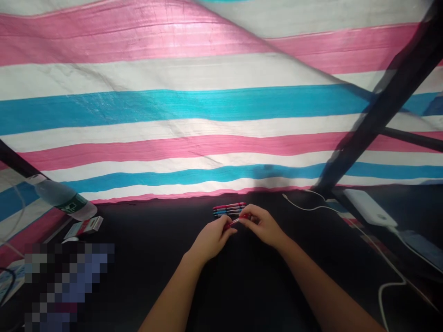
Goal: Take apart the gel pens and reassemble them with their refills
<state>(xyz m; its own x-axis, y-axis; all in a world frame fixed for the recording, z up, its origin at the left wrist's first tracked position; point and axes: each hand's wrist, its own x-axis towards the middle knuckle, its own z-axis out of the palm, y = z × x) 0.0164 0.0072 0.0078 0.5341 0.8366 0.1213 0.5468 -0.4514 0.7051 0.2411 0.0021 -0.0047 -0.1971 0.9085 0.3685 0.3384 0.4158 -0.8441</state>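
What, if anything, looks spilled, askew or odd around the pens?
Nothing looks spilled or damaged near the pens. The bottle at left appears tilted, perhaps just from the lens; the white cable at right trails in loose bends.

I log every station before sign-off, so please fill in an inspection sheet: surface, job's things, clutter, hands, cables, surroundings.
Surface: dark table
Job's things: red pen between the hands; row of pens lying just beyond
Clutter: bottle and small box at left; white device at right; lower left pixelated, unreadable
Hands: left hand and right hand both grip the red pen
Cables: white cables at right, apart from the hands
Surroundings: striped sheet behind; dark slanting pole at right
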